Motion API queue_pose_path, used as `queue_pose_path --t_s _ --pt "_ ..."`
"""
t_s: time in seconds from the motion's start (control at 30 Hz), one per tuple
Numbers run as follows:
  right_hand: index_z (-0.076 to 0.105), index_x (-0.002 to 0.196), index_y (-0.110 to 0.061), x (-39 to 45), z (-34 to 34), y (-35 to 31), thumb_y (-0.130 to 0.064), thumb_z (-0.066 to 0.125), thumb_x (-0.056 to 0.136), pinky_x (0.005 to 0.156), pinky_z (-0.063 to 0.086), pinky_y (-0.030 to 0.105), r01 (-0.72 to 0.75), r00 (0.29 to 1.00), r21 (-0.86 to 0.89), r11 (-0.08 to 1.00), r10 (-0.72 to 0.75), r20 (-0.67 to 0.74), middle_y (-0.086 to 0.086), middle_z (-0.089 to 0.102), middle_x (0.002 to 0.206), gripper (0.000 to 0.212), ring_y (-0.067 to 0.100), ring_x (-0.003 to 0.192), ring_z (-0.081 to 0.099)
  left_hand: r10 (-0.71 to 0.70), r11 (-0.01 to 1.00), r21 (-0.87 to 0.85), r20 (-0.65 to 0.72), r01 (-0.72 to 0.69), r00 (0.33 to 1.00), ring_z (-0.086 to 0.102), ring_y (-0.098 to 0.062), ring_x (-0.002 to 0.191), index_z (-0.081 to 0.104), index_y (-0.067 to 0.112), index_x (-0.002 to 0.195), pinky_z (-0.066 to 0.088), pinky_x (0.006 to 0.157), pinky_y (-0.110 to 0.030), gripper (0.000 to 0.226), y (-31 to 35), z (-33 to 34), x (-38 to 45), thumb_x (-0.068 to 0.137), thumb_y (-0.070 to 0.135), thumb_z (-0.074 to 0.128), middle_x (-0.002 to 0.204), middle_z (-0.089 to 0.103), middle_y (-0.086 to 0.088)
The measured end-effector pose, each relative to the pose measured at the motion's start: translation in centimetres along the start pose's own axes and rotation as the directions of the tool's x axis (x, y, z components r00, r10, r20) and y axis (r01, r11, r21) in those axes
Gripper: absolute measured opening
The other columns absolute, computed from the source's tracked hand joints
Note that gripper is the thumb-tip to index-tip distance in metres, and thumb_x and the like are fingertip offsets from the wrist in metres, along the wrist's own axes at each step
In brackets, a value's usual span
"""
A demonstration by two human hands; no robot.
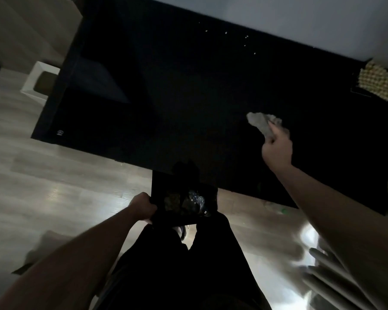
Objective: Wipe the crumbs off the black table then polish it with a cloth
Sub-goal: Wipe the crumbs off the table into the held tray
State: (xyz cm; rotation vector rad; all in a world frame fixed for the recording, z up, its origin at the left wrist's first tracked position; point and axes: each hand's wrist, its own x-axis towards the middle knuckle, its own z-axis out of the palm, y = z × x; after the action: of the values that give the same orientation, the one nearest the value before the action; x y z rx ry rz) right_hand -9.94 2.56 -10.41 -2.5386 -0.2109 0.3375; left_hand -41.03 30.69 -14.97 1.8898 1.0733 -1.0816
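The black table [166, 90] fills the upper middle of the head view. Several pale crumbs [244, 38] lie scattered near its far edge. My right hand [277, 146] is on the table's right part, shut on a crumpled grey cloth [261, 123] that presses on the surface. My left hand [143, 205] grips the left rim of a black bin [179, 193] held just below the table's near edge; dark scraps and crinkled wrapping lie inside it.
A yellow checked cloth [377, 82] lies at the table's far right corner. A white square bin [39, 80] stands on the wood floor left of the table. A pale wall runs behind the table. My dark-clothed legs are below the bin.
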Motion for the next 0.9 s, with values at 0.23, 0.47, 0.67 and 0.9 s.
queue_pose_path --t_s 0.23,0.47,0.67,0.9 --pt "0.07 0.127 -0.008 -7.1 5.0 -1.8 -0.001 0.064 0.082 0.112 0.04 0.05 0.216 0.975 -0.252 0.943 -0.198 0.097 0.016 0.065 0.131 0.046 0.04 0.126 0.054 -0.037 0.999 0.001 0.013 0.037 0.999 0.069 -0.025 0.07 0.06 0.015 0.06 0.051 0.062 -0.028 0.019 0.2 -0.1 0.3 0.079 0.016 0.06 0.061 0.063 -0.004" --pt "0.07 0.132 -0.022 -13.5 9.2 -6.9 0.0 0.055 0.083 0.115 0.02 0.008 0.368 0.759 0.155 0.917 -0.393 0.519 0.001 0.066 0.134 0.056 0.019 0.127 0.05 -0.096 0.995 -0.013 0.036 0.097 0.995 0.073 -0.027 0.078 0.058 0.016 0.057 0.054 0.066 -0.031 0.021 0.4 0.1 -1.0 0.079 0.017 0.06 0.061 0.061 -0.001" --pt "0.071 0.131 -0.013 -2.8 6.1 -8.9 0.002 0.061 0.087 0.108 0.049 0.032 0.336 0.869 0.264 0.904 -0.405 0.284 0.008 0.069 0.131 0.047 0.026 0.119 0.064 -0.145 0.983 -0.103 0.06 0.151 0.988 0.07 -0.017 0.062 0.062 0.013 0.063 0.053 0.055 -0.024 0.017 1.4 0.6 -1.1 0.079 0.017 0.058 0.062 0.069 -0.003" --pt "0.061 0.143 -0.009 16.5 -0.5 -8.2 0.002 0.054 0.096 0.12 0.036 0.028 0.091 0.996 0.159 0.983 -0.089 -0.018 0.009 0.062 0.145 0.048 0.019 0.137 0.054 -0.206 0.964 -0.168 0.027 0.208 0.978 0.07 -0.012 0.054 0.067 0.01 0.068 0.051 0.051 -0.021 0.018 2.3 2.1 -0.2 0.08 0.011 0.054 0.059 0.071 -0.001"
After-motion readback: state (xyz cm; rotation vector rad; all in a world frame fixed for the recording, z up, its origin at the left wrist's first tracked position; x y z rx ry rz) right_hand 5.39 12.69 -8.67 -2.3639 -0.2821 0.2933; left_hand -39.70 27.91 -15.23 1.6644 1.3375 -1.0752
